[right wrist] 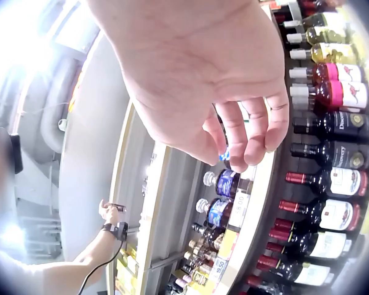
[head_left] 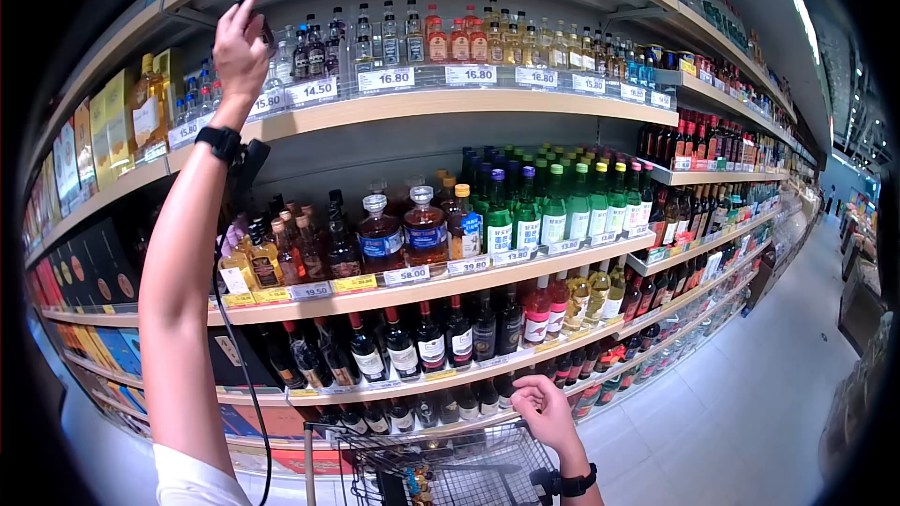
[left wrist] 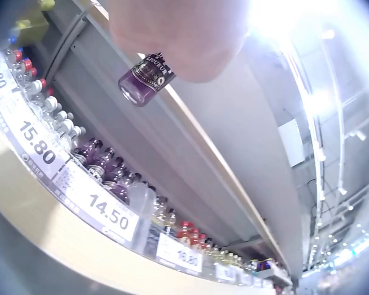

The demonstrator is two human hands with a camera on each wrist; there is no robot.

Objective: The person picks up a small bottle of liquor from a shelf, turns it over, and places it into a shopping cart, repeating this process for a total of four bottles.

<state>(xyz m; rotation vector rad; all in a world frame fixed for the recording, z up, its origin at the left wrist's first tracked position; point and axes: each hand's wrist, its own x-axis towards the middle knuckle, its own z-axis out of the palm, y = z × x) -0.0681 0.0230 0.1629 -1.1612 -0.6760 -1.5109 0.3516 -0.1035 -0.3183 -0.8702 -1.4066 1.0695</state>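
Observation:
High at the upper shelf, my left hand (head_left: pixel 241 54) grips a miniature liqueur bottle. In the left wrist view this bottle (left wrist: pixel 146 80) has purple contents and a black label, and its upper part is hidden behind the hand. Matching purple miniatures (left wrist: pixel 104 166) stand on the shelf below it, behind a 14.50 price tag (left wrist: pixel 103 211). My right hand (head_left: pixel 547 412) hangs low over the cart, its fingers loosely bent and holding nothing. From the right wrist view, the palm (right wrist: pixel 209 67) overlaps the lower shelves of bottles.
A wire shopping cart (head_left: pixel 469 483) stands in front of the shelving. On the middle shelf are green bottles (head_left: pixel 553 211) and decanter-shaped bottles (head_left: pixel 427 234), with wine bottles (head_left: pixel 398 347) below. A black cable (head_left: pixel 246 375) hangs from the left wrist. The tiled aisle floor (head_left: pixel 741 365) stretches to the right.

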